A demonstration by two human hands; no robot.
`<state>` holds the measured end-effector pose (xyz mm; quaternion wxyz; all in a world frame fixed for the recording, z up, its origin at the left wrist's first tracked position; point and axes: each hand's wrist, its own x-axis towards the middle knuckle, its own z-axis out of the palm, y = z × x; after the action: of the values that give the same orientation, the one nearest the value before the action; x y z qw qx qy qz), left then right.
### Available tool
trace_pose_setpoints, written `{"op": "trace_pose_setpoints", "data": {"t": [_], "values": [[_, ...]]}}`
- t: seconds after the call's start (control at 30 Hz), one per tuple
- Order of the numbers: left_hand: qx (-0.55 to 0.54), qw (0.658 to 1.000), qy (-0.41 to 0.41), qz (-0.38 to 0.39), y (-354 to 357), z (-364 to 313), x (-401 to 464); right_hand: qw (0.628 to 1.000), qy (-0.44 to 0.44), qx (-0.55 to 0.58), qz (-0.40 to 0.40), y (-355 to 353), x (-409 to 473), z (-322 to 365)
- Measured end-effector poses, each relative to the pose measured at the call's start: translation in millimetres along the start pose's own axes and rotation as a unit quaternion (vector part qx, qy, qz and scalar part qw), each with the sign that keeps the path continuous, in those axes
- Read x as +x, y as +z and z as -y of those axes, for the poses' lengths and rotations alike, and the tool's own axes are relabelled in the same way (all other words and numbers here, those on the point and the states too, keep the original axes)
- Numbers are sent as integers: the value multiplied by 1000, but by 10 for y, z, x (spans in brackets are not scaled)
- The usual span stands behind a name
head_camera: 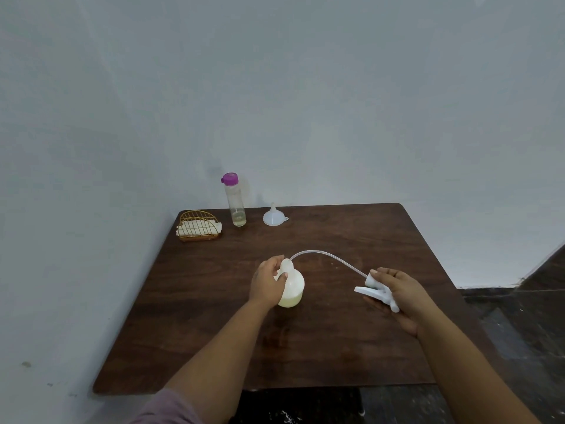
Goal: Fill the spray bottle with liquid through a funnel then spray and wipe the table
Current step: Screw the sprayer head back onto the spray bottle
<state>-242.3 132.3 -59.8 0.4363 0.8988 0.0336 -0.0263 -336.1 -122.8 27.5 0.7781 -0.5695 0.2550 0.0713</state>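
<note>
Both hands work mid-table: the left hand (269, 278) grips the translucent white plastic spray bottle (292, 289), upright with pale liquid at its bottom, while the right hand (397, 293) holds the white trigger head (377, 292), its clear tube (330, 261) arching into the neck. Behind stand a white funnel (274, 216), a purple-capped clear bottle (235, 200) and a gold wire holder of white cloths (199, 226) on the dark wooden table (336, 347). No lettering is legible.

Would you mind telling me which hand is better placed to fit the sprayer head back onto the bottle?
The right hand: it already holds the white trigger sprayer head, whose clear dip tube reaches the neck. The left hand grips the translucent white plastic spray bottle, steadying it.
</note>
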Motion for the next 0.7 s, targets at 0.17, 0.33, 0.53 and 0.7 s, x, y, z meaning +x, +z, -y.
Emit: {"op": "trace_pose_setpoints", "data": {"t": [0.17, 0.33, 0.53, 0.7], "values": [[16, 1000, 2, 2, 12, 22, -8, 992, -57, -84, -70, 31, -35, -32], [29, 999, -1, 44, 33, 90, -26, 943, -168, -263, -120, 180, -199, -40], [22, 998, -1, 58, 24, 166, -38, 893, -251, -355, -117, 333, -219, -73], [19, 998, 14, 66, -33, 195, -23, 851, -328, -399, -96, 472, -103, -127]]}}
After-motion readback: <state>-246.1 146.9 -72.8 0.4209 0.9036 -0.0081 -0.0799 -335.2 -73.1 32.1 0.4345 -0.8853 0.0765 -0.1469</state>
